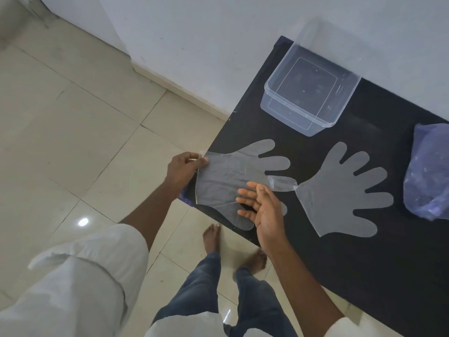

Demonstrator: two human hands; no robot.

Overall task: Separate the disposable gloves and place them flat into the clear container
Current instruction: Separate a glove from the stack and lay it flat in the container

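The person stands barefoot on the tiled floor (73,132) at the corner of a black bench (364,263), arms reaching out from rolled white sleeves. The left hand (183,167) pinches the cuff edge of a clear glove (226,181) between thumb and fingertips, right at the bench's left edge, so the cuff hangs a little past the corner. That glove lies stretched out with its fingers pointing toward the right; whether it is one sheet or two stuck together I cannot tell, though a second outline of fingers shows at its near side.

The right hand (261,207) is open, fingers spread and slightly curled, palm turned toward the left hand. It sits over the near finger end of the held glove; I cannot tell if it touches the plastic.

Just to the right, a second glove (340,193) lies flat on the bench with all five fingers fanned out, its cuff corner almost meeting a fingertip of the first glove.

Farther back, against the white wall (243,32), stands the clear container (269,103), lidless and with nothing visible inside. At the far right edge of the bench sits a crumpled bluish plastic bag (427,171), well apart from both hands.
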